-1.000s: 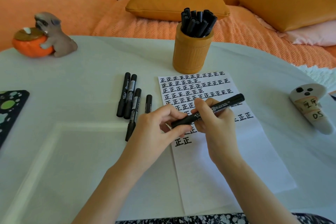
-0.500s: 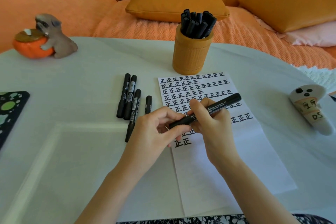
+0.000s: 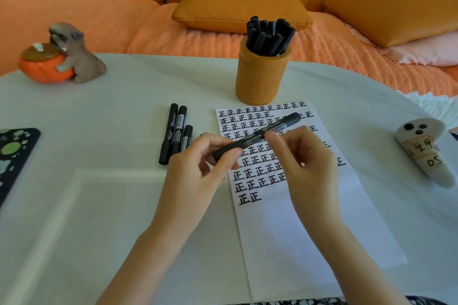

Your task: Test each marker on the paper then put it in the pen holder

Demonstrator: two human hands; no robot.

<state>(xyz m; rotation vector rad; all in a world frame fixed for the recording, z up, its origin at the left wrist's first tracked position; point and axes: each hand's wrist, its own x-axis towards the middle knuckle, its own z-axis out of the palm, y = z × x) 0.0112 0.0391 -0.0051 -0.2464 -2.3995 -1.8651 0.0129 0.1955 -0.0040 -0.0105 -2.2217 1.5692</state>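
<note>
Marker in hand: one black marker point(image 3: 257, 136) is held above the paper, slanting from lower left up to upper right, capped end toward the pen holder.
Left hand point(image 3: 195, 171): its grip is pinched on the marker's lower left end, thumb and fingertips closed around the barrel.
Right hand point(image 3: 307, 168): it sits just right of the marker's middle; its fingertips are blurred at the barrel, so I cannot tell whether they are closed on it or merely touching it.
Loose markers point(image 3: 174, 131): three lie side by side on the worktop just left of the left hand; a dark tip beside the knuckles may be a fourth, mostly hidden.
Paper point(image 3: 309, 225): one white sheet under both hands, covered in rows of the same black handwritten character; its lower half is blank.
Pen holder point(image 3: 262, 77): one orange cup stands just beyond the paper's top edge, packed with upright black markers, too bunched to count.
Far left: a dark patterned pad point(image 3: 14, 156) at the worktop point(image 3: 99, 205) edge, and a dog-and-pumpkin figurine point(image 3: 62, 57) farther back.
Far right: a white ghost-shaped object point(image 3: 421, 151) with handwritten labels, well apart from the paper.
Background: an orange sofa with cushions point(image 3: 240, 5).
</note>
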